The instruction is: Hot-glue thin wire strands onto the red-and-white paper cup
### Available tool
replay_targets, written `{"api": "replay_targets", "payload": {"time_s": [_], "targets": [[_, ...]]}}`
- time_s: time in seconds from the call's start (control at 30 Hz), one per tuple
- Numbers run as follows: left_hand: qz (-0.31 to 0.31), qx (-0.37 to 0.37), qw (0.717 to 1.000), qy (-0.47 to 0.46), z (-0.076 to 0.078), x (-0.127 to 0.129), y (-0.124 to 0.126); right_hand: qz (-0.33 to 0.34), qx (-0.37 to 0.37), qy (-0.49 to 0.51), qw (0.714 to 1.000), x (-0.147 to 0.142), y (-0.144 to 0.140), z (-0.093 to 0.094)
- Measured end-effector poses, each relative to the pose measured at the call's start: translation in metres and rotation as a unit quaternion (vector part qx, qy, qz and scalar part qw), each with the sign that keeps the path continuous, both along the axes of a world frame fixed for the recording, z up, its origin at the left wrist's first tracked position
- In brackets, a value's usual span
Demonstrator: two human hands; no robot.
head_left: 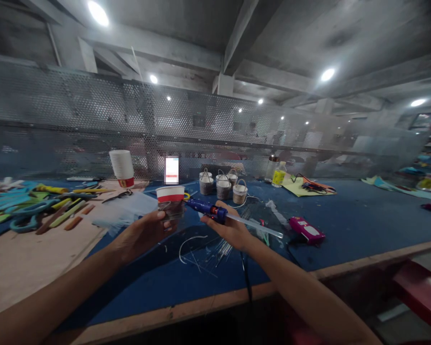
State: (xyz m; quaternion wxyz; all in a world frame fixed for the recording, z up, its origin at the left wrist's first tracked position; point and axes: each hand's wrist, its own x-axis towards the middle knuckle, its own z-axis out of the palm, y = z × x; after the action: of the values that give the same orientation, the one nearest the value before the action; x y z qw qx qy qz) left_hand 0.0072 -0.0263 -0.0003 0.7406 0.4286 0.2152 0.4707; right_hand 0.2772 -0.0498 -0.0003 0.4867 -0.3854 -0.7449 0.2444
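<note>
Held upright in my left hand is a paper cup with a white and red upper band; its lower part is wrapped in brownish-grey cord. My right hand grips a blue hot glue gun, its yellow-ringed nozzle pointing left at the cup's side. A clear glue stick juts from the back of the gun. Whether the nozzle touches the cup I cannot tell. Behind my hands stand several small cord-wrapped cups with handles. Thin loose strands lie on the blue tabletop below my right hand.
At the left are a stack of paper cups, scissors and coloured sticks. A yellow-labelled bottle stands at the back. Magenta device lies right of my hand. A perforated metal screen borders the table's far side.
</note>
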Motion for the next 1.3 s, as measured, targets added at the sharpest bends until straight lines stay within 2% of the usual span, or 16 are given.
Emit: {"api": "replay_targets", "payload": {"time_s": [0.17, 0.47, 0.6, 0.7, 0.77, 0.87, 0.97, 1.1, 1.3], "targets": [[-0.005, -0.010, 1.000, -0.005, -0.001, -0.001, 0.000, 0.017, -0.014, 0.011, 1.000, 0.000, 0.000, 0.000], [0.006, -0.010, 1.000, 0.010, -0.002, -0.004, 0.001, 0.008, -0.010, 0.004, 1.000, 0.000, 0.005, -0.004], [-0.002, -0.007, 1.000, 0.014, 0.001, -0.002, -0.002, -0.015, -0.008, 0.004, 1.000, 0.004, 0.013, -0.010], [0.003, 0.002, 1.000, 0.019, 0.003, -0.002, -0.002, -0.063, 0.002, -0.050, 0.997, 0.012, 0.019, -0.009], [0.015, 0.006, 1.000, 0.025, 0.003, -0.002, -0.001, -0.127, 0.020, -0.125, 0.984, 0.020, 0.021, -0.004], [0.037, 0.010, 0.999, 0.028, 0.002, -0.002, 0.000, -0.212, 0.039, -0.232, 0.949, 0.035, 0.018, 0.003], [0.050, 0.017, 0.998, 0.025, 0.001, -0.001, 0.001, -0.223, 0.050, -0.315, 0.921, 0.048, 0.011, 0.000], [0.039, 0.020, 0.999, 0.018, -0.002, 0.000, 0.002, -0.220, 0.028, -0.394, 0.892, 0.059, 0.005, -0.018], [0.055, 0.017, 0.998, 0.013, -0.006, 0.002, 0.007, -0.227, -0.007, -0.471, 0.852, 0.060, 0.010, -0.037]]}}
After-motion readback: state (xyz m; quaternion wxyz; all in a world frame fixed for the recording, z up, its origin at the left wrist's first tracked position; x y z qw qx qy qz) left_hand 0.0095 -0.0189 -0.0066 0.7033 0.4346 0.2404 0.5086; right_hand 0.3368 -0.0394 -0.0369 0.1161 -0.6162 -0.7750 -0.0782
